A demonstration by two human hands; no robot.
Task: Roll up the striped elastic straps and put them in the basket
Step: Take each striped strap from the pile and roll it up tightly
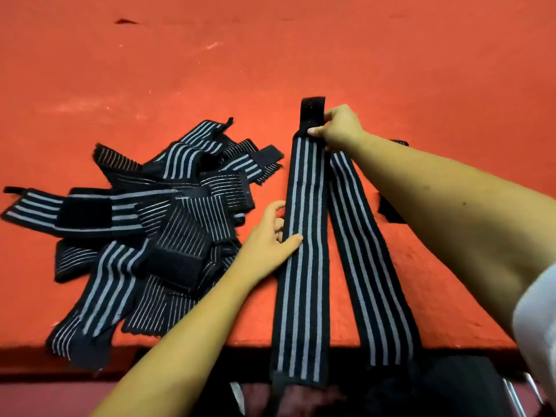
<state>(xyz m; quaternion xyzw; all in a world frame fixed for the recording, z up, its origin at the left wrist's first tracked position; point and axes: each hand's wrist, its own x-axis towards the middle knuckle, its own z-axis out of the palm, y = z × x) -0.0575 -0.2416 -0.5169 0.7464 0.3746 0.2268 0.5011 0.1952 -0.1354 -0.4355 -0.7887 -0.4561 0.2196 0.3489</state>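
A long black strap with grey stripes lies stretched out on the red table, its near end hanging over the front edge. My right hand pinches its far end where the black fastener tab begins. My left hand rests on the strap's left edge near the middle, thumb on top and fingers at the side. A second striped strap lies flat just to the right, partly under my right forearm. No basket is in view.
A loose pile of several more striped straps covers the table's left side. The red table stretches far back. A dark piece shows beside my right forearm. Metal chair legs show below the front edge.
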